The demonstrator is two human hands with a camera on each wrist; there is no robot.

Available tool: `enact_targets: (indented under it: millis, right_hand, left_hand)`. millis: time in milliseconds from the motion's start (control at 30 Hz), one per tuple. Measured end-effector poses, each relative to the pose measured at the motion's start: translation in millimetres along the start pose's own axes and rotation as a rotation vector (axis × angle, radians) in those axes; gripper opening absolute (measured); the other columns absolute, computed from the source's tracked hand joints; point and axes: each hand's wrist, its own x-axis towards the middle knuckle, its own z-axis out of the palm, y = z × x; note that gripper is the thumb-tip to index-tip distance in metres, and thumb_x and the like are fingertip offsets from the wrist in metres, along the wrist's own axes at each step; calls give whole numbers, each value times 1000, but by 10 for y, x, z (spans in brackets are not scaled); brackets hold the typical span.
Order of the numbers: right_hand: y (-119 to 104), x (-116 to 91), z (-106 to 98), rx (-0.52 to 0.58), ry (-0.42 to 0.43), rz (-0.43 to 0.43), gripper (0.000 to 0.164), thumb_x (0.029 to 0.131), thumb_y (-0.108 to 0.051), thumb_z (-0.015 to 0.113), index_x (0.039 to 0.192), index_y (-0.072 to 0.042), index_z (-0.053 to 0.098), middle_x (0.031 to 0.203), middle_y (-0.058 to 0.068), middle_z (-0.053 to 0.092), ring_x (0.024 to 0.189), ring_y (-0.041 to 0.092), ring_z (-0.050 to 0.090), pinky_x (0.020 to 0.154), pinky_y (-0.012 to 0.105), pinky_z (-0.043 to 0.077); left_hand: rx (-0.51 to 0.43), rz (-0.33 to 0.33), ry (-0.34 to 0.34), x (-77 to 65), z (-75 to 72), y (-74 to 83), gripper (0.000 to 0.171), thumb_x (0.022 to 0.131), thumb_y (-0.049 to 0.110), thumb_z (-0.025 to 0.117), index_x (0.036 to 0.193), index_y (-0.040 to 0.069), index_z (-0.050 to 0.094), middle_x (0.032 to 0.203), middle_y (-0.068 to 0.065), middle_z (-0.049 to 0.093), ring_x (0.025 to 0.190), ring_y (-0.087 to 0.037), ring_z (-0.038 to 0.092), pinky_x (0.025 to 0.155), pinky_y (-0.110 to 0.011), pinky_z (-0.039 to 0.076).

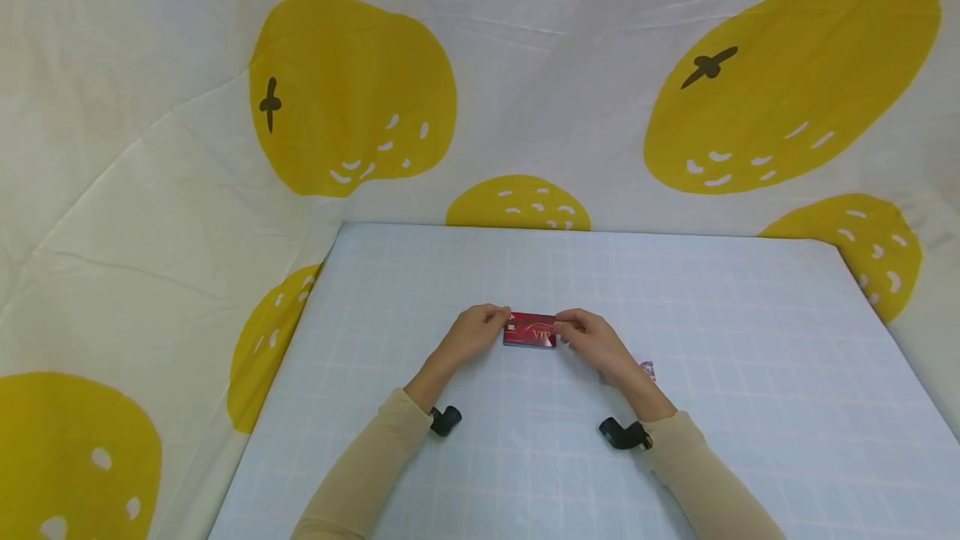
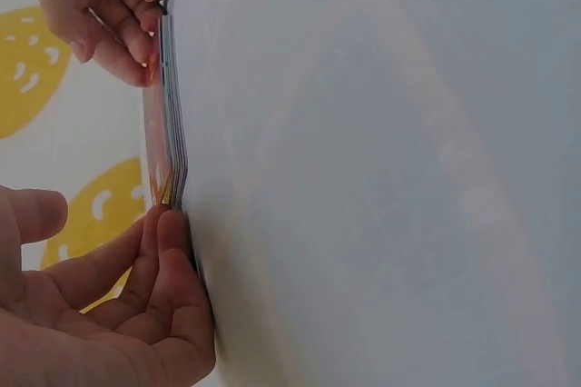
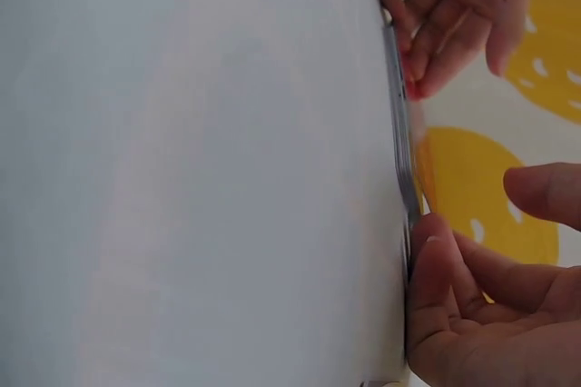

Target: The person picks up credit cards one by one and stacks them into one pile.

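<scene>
A red card [image 1: 531,330] with "VIP" lettering and a chip lies face up on the table, the top one of a thin stack of cards [image 2: 172,124] whose layered edges show in the left wrist view. My left hand [image 1: 474,332] holds the stack's left end with curled fingertips right at the corner, its thumb raised away from the cards. At the opposite end my right hand [image 1: 596,344] holds the stack with bent fingers [image 3: 434,264], its thumb likewise apart. The fingertips hide both short edges.
A small purple patterned piece [image 1: 648,370] lies beside my right wrist, partly hidden by it. Black wrist cameras [image 1: 624,433] stick out inward from both sleeves. The pale checked tabletop [image 1: 420,273] meets a white curtain [image 1: 540,90] with yellow fruit shapes at the back and left.
</scene>
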Motion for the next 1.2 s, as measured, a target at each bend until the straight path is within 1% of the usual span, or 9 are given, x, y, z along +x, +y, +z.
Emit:
enact_targets:
  millis: [200, 467, 767, 1067, 1200]
  right_hand:
    - [9, 21, 10, -34, 2, 3, 42, 100, -36, 62, 129, -6, 62, 116, 9, 66, 93, 23, 59, 79, 33, 51]
    - [-8, 31, 20, -72, -9, 11, 40, 101, -33, 61, 130, -5, 61, 115, 9, 67, 92, 22, 60, 78, 34, 51]
    - [-32, 14, 28, -85, -10, 22, 40, 100, -33, 62, 129, -6, 62, 115, 8, 67, 92, 22, 60, 79, 35, 52]
    - [-39, 6, 23, -94, -2, 15, 41, 100, -34, 62, 130, -6, 62, 115, 9, 67, 92, 22, 60, 80, 36, 53]
    - [-34, 5, 16, -95, -3, 11, 42, 100, -34, 62, 130, -5, 61, 115, 9, 67, 92, 22, 60, 79, 35, 52]
  left_hand:
    - [31, 16, 10, 2, 5, 1, 49, 103, 44, 50, 130, 7, 66, 127, -7, 65, 119, -26, 57, 99, -48, 47]
    - [53, 39, 12, 5, 7, -13, 46, 103, 42, 51, 126, 6, 69, 122, -7, 67, 111, -23, 60, 95, -46, 49]
    - [73, 34, 6, -1, 6, -14, 46, 103, 43, 52, 126, 7, 69, 125, -6, 67, 114, -23, 59, 96, -46, 49]
    - [73, 52, 11, -20, -14, -1, 45, 102, 41, 53, 124, 6, 70, 123, -6, 67, 115, -24, 60, 97, -46, 49]
    - [77, 40, 14, -22, -10, -5, 45, 102, 42, 54, 125, 7, 69, 123, -7, 67, 114, -24, 60, 96, -46, 49]
